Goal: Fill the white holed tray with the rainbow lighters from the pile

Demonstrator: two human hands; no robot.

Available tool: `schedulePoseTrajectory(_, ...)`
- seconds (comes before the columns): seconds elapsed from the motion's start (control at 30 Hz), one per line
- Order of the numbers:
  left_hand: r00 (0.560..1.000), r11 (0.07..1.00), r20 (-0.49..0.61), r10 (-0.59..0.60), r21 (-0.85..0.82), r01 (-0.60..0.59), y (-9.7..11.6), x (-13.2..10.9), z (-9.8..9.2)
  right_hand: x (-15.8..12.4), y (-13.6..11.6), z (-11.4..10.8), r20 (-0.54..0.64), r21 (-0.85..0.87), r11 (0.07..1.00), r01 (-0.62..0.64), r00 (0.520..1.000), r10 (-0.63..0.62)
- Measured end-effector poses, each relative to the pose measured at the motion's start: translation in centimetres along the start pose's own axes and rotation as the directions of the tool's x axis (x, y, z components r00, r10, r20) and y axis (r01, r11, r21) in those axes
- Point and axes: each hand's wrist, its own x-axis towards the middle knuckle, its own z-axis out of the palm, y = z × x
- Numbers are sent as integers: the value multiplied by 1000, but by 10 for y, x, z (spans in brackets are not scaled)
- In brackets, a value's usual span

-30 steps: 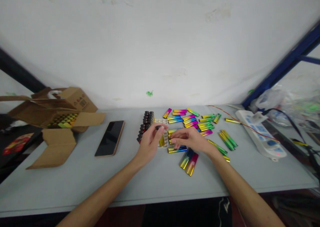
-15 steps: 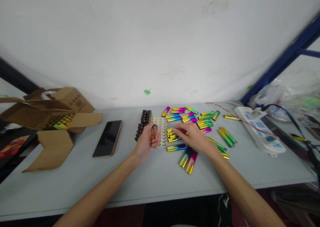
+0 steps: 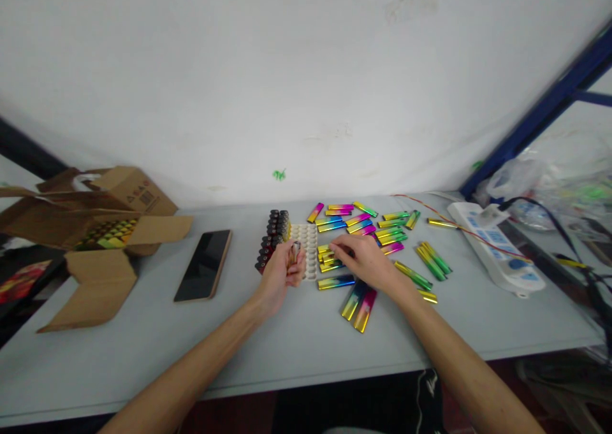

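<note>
My left hand [image 3: 282, 274] is closed around one lighter [image 3: 293, 254], held upright just in front of a white slotted tray [image 3: 310, 250]. A double row of dark-topped lighters [image 3: 272, 238] stands in the tray's left side. My right hand [image 3: 364, 260] lies palm down on a heap of iridescent lighters [image 3: 329, 259] right of the tray, its fingertips curled onto them; what they grip is hidden. More rainbow-coloured lighters [image 3: 387, 233] are scattered across the grey table [image 3: 296, 338] behind and beside that hand.
A black phone [image 3: 203, 265] lies left of the tray. An open cardboard box [image 3: 102, 230] holding several more lighters stands at the far left. A white power strip [image 3: 497, 248] with cables sits at the right, near a blue frame [image 3: 535, 125] and plastic bags.
My left hand has drawn back from the tray and turned a lighter upright in its fingers. My right hand has shifted slightly back onto the heap by the tray.
</note>
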Motion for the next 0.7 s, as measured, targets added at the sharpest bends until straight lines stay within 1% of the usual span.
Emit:
schedulePoseTrajectory(0.1,998,998,9,67,17,-67,2,-3,4,0,0,3,-26,-6,999,33,999,-33)
schedulePoseTrajectory(0.17,987,986,29,159,49,-161,6,-6,7,0,-1,6,-35,-22,997,73,997,-74)
schedulePoseTrajectory(0.23,959,953,49,278,110,-282,14,-12,7,0,-3,11,-38,-44,992,116,992,-118)
schedulePoseTrajectory(0.3,918,898,71,391,191,-397,25,-18,5,-1,-5,16,-43,-63,986,156,986,-159)
schedulePoseTrajectory(0.4,852,781,72,518,366,-506,43,-25,-5,-2,-9,23,-40,-82,977,198,979,-201)
schedulePoseTrajectory(0.47,785,655,59,617,514,-553,52,-26,-14,-2,-10,27,-38,-86,972,219,974,-223)
schedulePoseTrajectory(0.53,715,529,79,694,618,-582,57,-24,-25,-3,-10,31,-40,-86,968,234,971,-238)
schedulePoseTrajectory(0.57,695,480,106,711,650,-590,59,-22,-31,-3,-9,32,-40,-88,967,239,969,-243)
schedulePoseTrajectory(0.6,690,441,139,710,676,-590,60,-20,-36,-3,-9,33,-37,-92,966,243,968,-248)
schedulePoseTrajectory(0.7,713,313,252,654,768,-559,63,-17,-52,-4,-8,34,2,-113,957,266,964,-267)
